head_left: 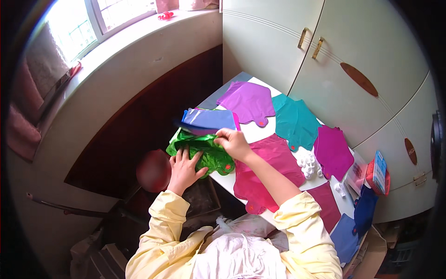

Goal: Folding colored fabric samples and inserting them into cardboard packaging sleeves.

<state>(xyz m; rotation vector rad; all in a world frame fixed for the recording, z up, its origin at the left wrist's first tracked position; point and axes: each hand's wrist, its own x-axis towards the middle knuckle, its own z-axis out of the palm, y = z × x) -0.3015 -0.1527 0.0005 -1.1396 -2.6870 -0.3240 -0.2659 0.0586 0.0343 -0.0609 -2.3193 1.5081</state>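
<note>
My left hand (pixel 185 169) lies with spread fingers on a crinkled, shiny green foil piece (pixel 211 160) at the near left table edge. This piece has a small rounded tab with an orange-red mark. My right hand (pixel 233 143) is closed in a pinch where the green foil meets a stack of flat blue pieces (pixel 209 118). What lies between its fingertips is hidden. The near edge of the blue stack is smeared by motion, and pink and green edges peek out around it. Under my right forearm rests a flat crimson foil piece (pixel 269 172).
Purple (pixel 246 101), teal (pixel 296 122) and magenta (pixel 333 152) foil pieces lie across the white table. Small white items (pixel 309 166) are heaped near the magenta one. A red basket (pixel 378 173) stands at the right. Cabinet doors (pixel 371 51) rise behind; a red round object (pixel 154 171) is at left.
</note>
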